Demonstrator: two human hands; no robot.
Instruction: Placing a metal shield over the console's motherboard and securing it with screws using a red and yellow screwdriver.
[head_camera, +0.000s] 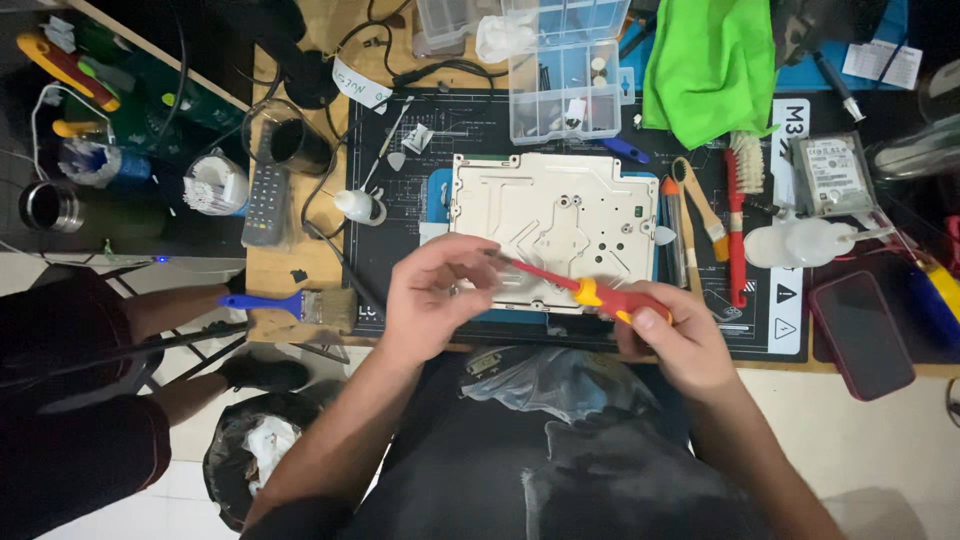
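- Screwdriver (585, 290), red shaft with red and yellow handle: held slantwise over the near edge of the metal plate (552, 215), handle end lower and to the right, tip end higher and to the left.
- Right hand (680, 340): closed around the screwdriver handle, thumb laid along the top, just off the near right corner of the metal plate.
- Left hand (435, 295): fingers curled and pinched at the tip end of the screwdriver shaft, over the near left corner of the metal plate; whether a small part sits between the fingertips, cannot tell.
- Metal plate: pale grey, flat on a blue pad on the black work mat (390, 250), with screw holes and stamped ridges showing.
- Clear parts box (565, 85): beyond the far edge of the metal plate, lid up, small parts in its compartments.
- Green cloth (710, 65): beyond the far right corner of the metal plate.
- Red-handled brush (738, 215) and small paintbrush (700, 205): right of the metal plate, lying side by side.
- Hard drive (833, 175): further right of the metal plate, past the brushes.
- Blue-handled paintbrush (295, 305): left of the metal plate, at the table edge.
- Remote control (266, 195): well left of the metal plate.
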